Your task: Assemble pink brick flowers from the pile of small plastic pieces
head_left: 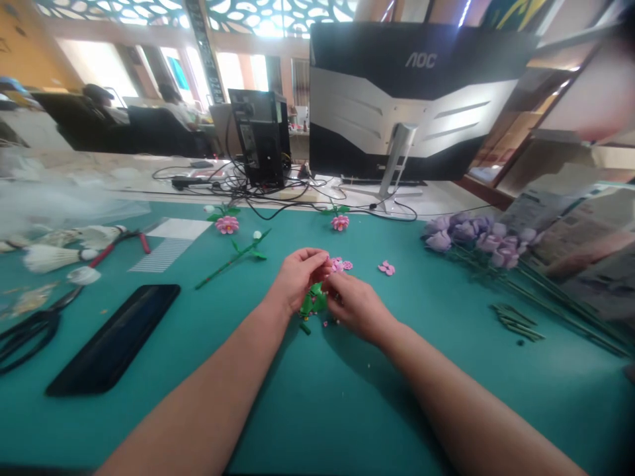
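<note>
The left hand [297, 277] and right hand [358, 307] hide most of the green plastic leaf piece [313, 303] at 12 o'clock; the printed papers [585, 231] at 2 o'clock blur and run out of view.

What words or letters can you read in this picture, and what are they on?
"AOC": on the back of the black and silver computer monitor.
The printed papers at the right edge have writing, but it is too blurred to read.
</note>
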A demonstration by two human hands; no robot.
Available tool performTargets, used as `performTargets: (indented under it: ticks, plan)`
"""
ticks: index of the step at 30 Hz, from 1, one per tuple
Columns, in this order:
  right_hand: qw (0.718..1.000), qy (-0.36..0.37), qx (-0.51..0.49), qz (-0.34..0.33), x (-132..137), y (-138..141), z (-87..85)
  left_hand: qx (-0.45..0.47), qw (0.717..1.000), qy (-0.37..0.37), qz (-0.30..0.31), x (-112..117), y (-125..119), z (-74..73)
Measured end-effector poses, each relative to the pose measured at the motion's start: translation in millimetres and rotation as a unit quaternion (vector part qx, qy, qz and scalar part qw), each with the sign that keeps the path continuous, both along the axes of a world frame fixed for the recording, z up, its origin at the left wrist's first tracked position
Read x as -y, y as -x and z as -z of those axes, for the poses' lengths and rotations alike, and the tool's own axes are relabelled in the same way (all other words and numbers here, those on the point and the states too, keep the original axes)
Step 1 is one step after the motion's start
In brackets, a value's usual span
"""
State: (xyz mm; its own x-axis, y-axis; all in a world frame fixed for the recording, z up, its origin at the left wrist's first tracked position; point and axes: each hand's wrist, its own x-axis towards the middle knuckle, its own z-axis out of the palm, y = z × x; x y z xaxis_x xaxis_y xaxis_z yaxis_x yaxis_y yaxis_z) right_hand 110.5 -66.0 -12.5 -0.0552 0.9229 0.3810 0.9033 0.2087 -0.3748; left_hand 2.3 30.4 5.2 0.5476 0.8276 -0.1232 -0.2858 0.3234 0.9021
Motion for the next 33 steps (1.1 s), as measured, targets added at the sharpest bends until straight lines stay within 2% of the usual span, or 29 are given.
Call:
performTargets:
  ticks: [4,8,11,15,17,27,33]
  plan:
    - [0.99,-0.04,-0.133,0.01,-0.1,-13.0,-6.6,0.015,1.0,0.006,0.001,0.7,-0.2,0.8]
    - [0.968,-0.062,-0.235,0.063,-0.6,-22.1,-9.9,0.01,1.0,0.004,0.01,0.5,-0.4,1.5]
    - [0.934,-0.051,-0.341,0.097,-0.2,-23.9,-13.1,-0.004,1.0,0.001,0.02,1.9,-1.1,1.4]
    - [0.883,-0.044,-0.455,0.102,-0.5,-21.5,-16.4,-0.037,0.999,-0.016,-0.002,5.1,-2.7,0.9]
    - [0.872,-0.041,-0.478,0.099,-0.9,-20.1,-16.6,-0.032,0.999,-0.02,-0.003,6.4,-3.5,1.5]
    - [0.859,-0.056,-0.501,0.091,-1.4,-21.0,-16.1,-0.03,0.999,-0.015,0.029,14.5,-7.8,4.8]
    - [0.868,-0.064,-0.482,0.1,-2.6,-22.5,-14.7,-0.025,0.999,-0.021,0.025,17.4,-8.6,3.2]
